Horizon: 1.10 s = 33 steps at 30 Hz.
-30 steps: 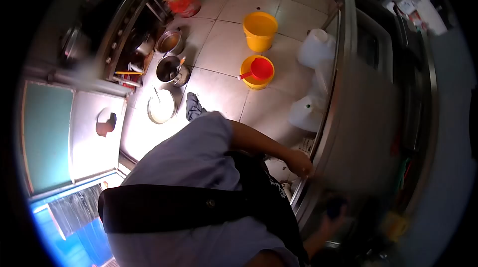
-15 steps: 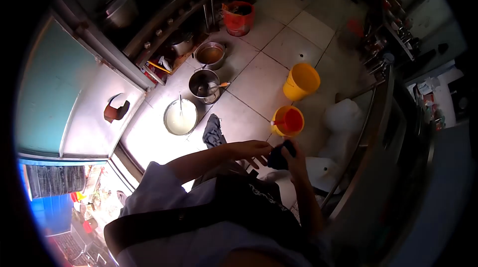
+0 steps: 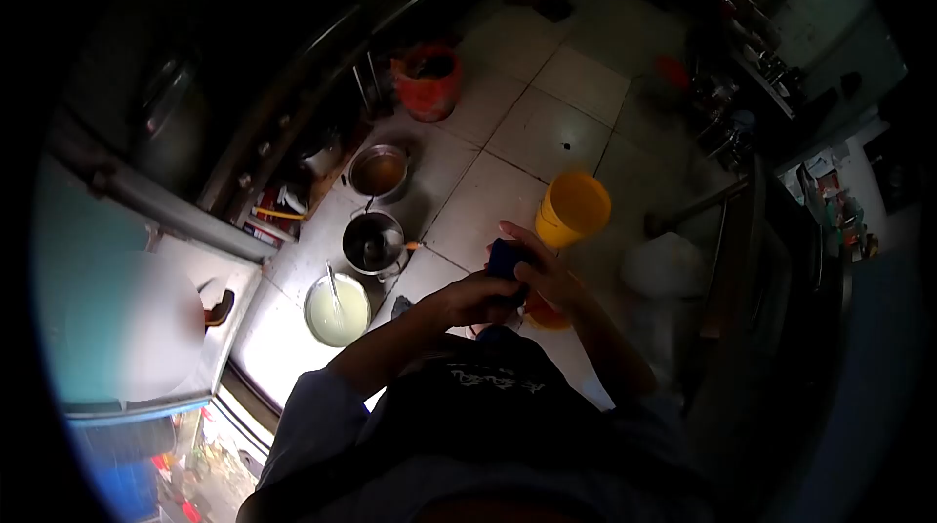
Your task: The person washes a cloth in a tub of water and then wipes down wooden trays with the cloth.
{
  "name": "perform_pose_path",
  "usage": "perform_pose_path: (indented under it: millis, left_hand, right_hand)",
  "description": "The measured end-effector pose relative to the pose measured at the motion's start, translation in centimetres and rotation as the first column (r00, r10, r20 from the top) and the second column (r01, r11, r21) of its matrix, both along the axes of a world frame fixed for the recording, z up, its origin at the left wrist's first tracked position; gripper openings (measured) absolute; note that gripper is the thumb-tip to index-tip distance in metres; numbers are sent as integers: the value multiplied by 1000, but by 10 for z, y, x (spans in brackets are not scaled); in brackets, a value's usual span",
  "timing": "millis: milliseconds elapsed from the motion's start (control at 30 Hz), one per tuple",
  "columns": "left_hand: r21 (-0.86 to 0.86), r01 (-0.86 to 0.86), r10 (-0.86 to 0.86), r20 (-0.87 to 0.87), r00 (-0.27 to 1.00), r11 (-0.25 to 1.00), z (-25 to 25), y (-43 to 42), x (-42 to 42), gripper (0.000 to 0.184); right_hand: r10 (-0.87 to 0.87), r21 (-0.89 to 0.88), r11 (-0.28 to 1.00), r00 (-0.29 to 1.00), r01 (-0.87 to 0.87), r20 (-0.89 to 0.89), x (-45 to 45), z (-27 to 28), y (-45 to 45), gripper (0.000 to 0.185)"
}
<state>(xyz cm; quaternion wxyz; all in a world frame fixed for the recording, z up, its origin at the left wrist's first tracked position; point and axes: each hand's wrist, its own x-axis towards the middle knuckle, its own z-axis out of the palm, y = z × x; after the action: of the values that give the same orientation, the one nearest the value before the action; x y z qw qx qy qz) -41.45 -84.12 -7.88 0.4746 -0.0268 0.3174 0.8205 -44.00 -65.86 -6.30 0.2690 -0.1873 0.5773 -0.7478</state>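
Observation:
In front of my body I hold a small dark blue bundle (image 3: pixel 504 258), perhaps folded cloth; its kind is too dark to tell. My right hand (image 3: pixel 549 274) is closed on it, thumb pressed against its near side. My left hand (image 3: pixel 473 301) touches its lower left side with bent fingers, partly in shadow. Just beyond my right hand stands a yellow bucket (image 3: pixel 578 206). Beneath my right forearm shows part of a red-orange container (image 3: pixel 547 316), mostly hidden by the arm.
On the tiled floor to the left stand a bowl of pale batter (image 3: pixel 338 318) with a whisk, a dark pot (image 3: pixel 361 258), a pot of brown liquid (image 3: pixel 379 172) and a red bucket (image 3: pixel 427 94). A white bag (image 3: pixel 664 264) lies right, beside a counter (image 3: pixel 727 299).
My left hand has come from beside the bundle to touching it. Both hands and the bundle have moved slightly up and left in view. The camera view has shifted.

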Motion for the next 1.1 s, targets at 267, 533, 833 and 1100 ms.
perform_pose_path:
  millis: [267,533,833,1100]
  left_hand:
    - [76,-195,174,229,958,978,34,30,-170,37]
    - [202,-126,86,195,977,971,12,-2,-327,19]
    - [-363,-487,371,-343,863,795,43,-94,-579,17]
    - [-233,-972,-262,-939,223,9,27,-197,-782,24]
  right_hand:
    - [267,-388,908,930,-155,253,-204,38,6,53]
    - [211,-151,972,952,-180,221,-362,32,-43,24]
    - [42,-46,998,974,-54,-223,-619,52,-168,23]
    - [-286,80,937,879,339,-380,-817,55,-306,21]
